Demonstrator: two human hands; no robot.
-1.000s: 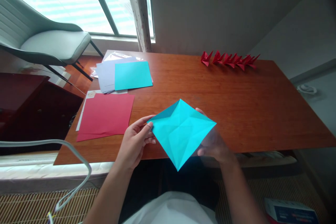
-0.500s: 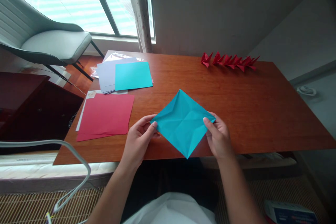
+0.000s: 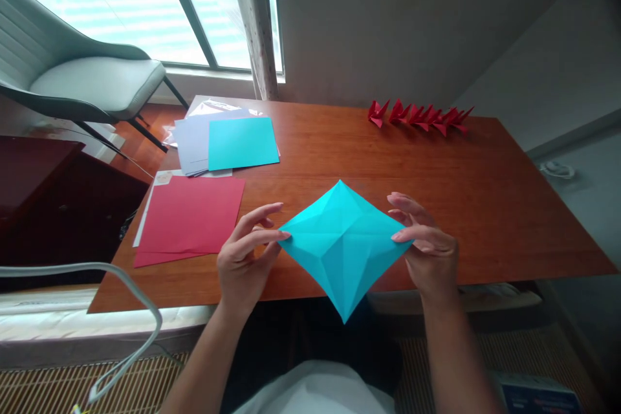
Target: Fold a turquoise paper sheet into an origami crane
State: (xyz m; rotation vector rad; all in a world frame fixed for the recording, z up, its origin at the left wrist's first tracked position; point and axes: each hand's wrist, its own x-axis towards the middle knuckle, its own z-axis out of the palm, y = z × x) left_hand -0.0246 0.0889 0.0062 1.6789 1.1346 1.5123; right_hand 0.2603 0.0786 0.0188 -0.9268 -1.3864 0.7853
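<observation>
A turquoise sheet of origami paper [image 3: 343,242], creased and diamond-shaped from where I look, is stretched between my hands above the near edge of the table. My left hand [image 3: 247,255] pinches its left corner between thumb and index finger. At the opposite corner my right hand [image 3: 429,246] has the same kind of pinch, its other fingers raised. Fold lines cross at the paper's middle, and its lower corner points toward me past the table edge. The paper's underside is hidden.
Red sheets [image 3: 191,213] lie on the wooden table [image 3: 504,207] at the left, with a turquoise sheet [image 3: 245,142] on pale papers behind them. Several red folded-paper cranes [image 3: 420,118] line the back right edge. A white cable [image 3: 130,284] loops at the lower left, and a chair [image 3: 97,84] stands beyond.
The paper has come nearer to me and tilted, its surface now brighter and its creases standing out. My hands have spread slightly apart, with index fingers now over the corners.
</observation>
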